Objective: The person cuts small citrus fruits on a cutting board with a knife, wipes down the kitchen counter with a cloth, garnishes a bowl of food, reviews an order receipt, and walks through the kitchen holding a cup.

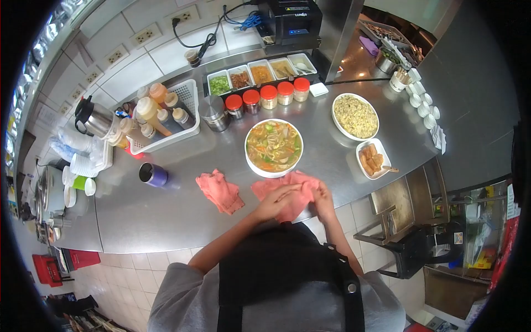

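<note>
The step in hand looks like folding or gathering a pink cloth (297,207) at the counter (171,213) edge, just below a white bowl (258,170) of noodle soup. The right hand (323,201) pinches it; whether the left hand (275,201), over it, grips is unclear. The next move probably calls for keeping fabric clear of the soup. The cloth looks soft and crumpled.

A printer (292,23) and five red-topped jars (269,100) stood at twelve o'clock. A basket (189,93) of bottles (149,112) sat at ten, a purple cup (157,175) at nine, and little white cups (423,110) at two.
</note>
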### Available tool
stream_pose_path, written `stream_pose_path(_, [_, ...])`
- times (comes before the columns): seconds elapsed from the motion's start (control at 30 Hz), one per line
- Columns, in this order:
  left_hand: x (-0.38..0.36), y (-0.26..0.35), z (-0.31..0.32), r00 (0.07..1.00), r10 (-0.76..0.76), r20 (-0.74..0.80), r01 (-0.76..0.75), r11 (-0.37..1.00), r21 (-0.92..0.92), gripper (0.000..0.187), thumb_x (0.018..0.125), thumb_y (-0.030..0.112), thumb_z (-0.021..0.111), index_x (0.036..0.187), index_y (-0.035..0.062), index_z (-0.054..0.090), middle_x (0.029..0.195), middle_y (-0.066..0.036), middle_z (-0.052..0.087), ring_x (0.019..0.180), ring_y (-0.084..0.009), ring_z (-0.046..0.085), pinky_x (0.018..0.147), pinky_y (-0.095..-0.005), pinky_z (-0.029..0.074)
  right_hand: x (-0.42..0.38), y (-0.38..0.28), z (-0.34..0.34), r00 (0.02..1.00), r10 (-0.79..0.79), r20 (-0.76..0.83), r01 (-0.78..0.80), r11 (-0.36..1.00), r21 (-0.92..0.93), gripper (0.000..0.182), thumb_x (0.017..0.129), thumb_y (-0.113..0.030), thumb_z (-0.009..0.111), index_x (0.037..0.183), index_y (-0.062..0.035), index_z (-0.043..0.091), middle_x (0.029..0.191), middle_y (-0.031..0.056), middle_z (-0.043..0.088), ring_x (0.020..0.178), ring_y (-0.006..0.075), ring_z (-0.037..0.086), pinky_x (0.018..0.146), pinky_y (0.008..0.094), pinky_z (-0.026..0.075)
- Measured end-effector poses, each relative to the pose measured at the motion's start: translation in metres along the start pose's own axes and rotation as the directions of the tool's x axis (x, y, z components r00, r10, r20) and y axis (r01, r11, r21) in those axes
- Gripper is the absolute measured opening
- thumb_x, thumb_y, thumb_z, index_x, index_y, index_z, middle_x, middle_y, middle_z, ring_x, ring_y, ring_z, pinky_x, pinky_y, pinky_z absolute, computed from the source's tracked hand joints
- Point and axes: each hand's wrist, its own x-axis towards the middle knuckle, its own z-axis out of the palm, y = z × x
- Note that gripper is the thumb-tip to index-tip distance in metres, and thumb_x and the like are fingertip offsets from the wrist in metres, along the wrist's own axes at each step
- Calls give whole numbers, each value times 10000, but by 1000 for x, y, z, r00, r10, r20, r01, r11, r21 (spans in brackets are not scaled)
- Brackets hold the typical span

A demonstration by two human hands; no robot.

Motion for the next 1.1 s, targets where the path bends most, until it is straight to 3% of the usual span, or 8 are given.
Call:
stream_pose_path(0.17, [-39, -17, -52, 970, -10, -241, 80, 956, 282, 332, 998, 141, 557, 1297, -2, 576, 1233, -112, 640, 1099, -190, 618, 935, -286, 496, 86, -7, -12, 901, -287, -326, 217, 948, -233, 256, 924, -127, 633, 1161, -35, 603, 1048, 63, 639, 795, 115, 563, 722, 257, 492])
stream_pose_path(0.33, [-73, -15, -79, 844, -231, -484, 242, 969, -42, 218, 975, 65, 530, 1152, 12, 644, 1077, -54, 697, 943, -122, 648, 791, -262, 522, 94, 35, 30, 953, -139, -269, -41, 822, -568, 293, 881, -112, 658, 1134, 22, 595, 1050, 115, 637, 915, 158, 598, 761, 342, 510])
stream_pose_path(0.43, [-87, -29, -83, 819, -251, -515, 236, 967, -97, 218, 1002, 107, 521, 1173, 15, 620, 1059, -56, 690, 865, -109, 641, 737, -230, 508, 34, 66, 77, 897, -403, -183, 288, 845, -450, 286, 898, -152, 631, 1114, 34, 603, 1025, 103, 644, 883, 194, 626, 742, 382, 516])
stream_pose_path(0.53, [-86, -35, -77, 798, -204, -567, 188, 978, -87, 201, 986, 75, 516, 1122, 5, 647, 1047, -65, 696, 875, -115, 649, 741, -245, 517, 33, 46, 84, 930, 265, -255, -246, 964, 106, 255, 945, -177, 572, 1123, 3, 609, 1012, 89, 654, 861, 189, 645, 732, 331, 523])
stream_pose_path(0.63, [-86, -34, -83, 783, -253, -568, 276, 960, -46, 202, 992, 70, 504, 1122, 4, 644, 1038, -64, 693, 843, -118, 651, 732, -249, 527, 60, 4, 56, 945, 243, -220, -201, 960, 195, 234, 968, -139, 533, 1131, 11, 607, 1023, 101, 656, 888, 173, 641, 724, 305, 522])
stream_pose_path(0.93, [-98, -27, -87, 747, -212, -631, 205, 975, -84, 203, 1014, 99, 504, 1131, -4, 634, 1012, -50, 694, 821, -114, 650, 687, -239, 530, 201, -40, 7, 967, 169, 190, -87, 922, -378, 283, 963, -155, 553, 1196, -3, 606, 1107, 86, 674, 1047, 187, 623, 873, 317, 497])
stream_pose_path(1.0, [-105, -29, -88, 733, -195, -652, 214, 976, -52, 202, 1012, 85, 501, 1141, -2, 629, 1039, -57, 692, 824, -123, 660, 696, -239, 535, 226, -52, 23, 984, -85, 156, 158, 823, -546, 272, 937, -161, 592, 1151, 1, 632, 1097, 115, 684, 1048, 194, 630, 861, 325, 501])
stream_pose_path(1.1, [-122, -35, -83, 703, -146, -696, 221, 975, 19, 202, 1012, 80, 498, 1133, -7, 634, 1046, -66, 698, 843, -136, 669, 720, -256, 543, 266, -79, 50, 931, 193, 311, 105, 674, -732, 289, 910, -163, 631, 1170, -39, 651, 1104, 84, 689, 1025, 163, 631, 870, 300, 505])
